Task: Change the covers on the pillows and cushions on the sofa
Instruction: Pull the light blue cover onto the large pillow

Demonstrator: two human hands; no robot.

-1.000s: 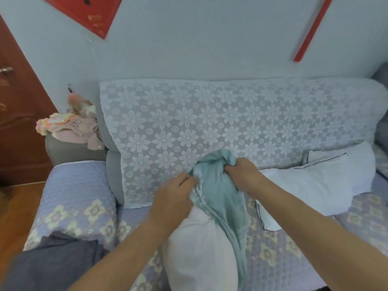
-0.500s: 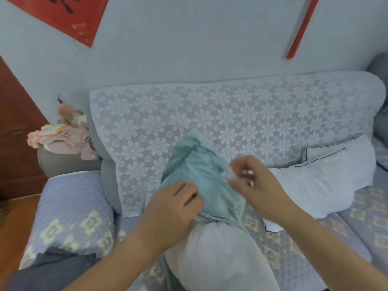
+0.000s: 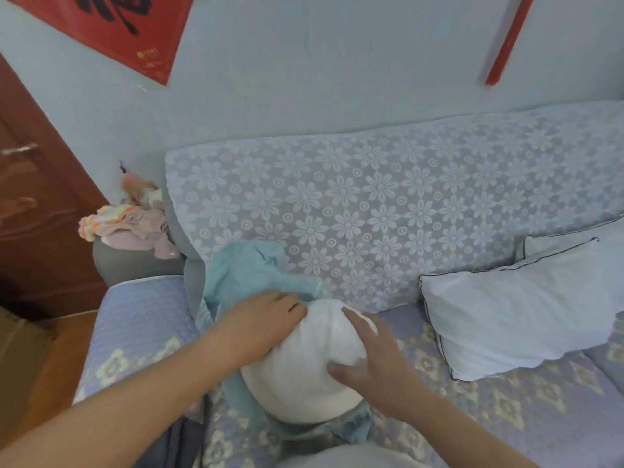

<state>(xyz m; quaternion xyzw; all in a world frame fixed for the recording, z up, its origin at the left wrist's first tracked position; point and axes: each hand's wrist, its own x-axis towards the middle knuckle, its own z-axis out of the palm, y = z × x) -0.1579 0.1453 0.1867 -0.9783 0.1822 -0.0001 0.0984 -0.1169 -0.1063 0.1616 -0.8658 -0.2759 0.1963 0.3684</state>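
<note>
A pale blue wall with a red paper hanging is backing the sofa, whose backrest is wearing a white flowered lace throw and whose seat is carrying a lilac quilted cover.

In the head view, the white pillow insert is standing on the seat near the sofa's left arm, its upper part bare. The teal cover is lying bunched against the backrest just behind and to the left of it, with more teal showing under the pillow's lower end. The left hand is resting on the pillow's upper left, fingers laid fairly flat where cloth meets insert; whether they are pinching the cover cannot be told. The right hand is spreading over the pillow's right side, thumb and fingers cupping it, not pinching. A white pillow with dark piping is lying well to the right.

The likely trouble: with neither hand clearly holding the cover, it could be slipping back or snagging on the plump insert. Pressing one-sidedly could be tipping the pillow off the seat.
</note>
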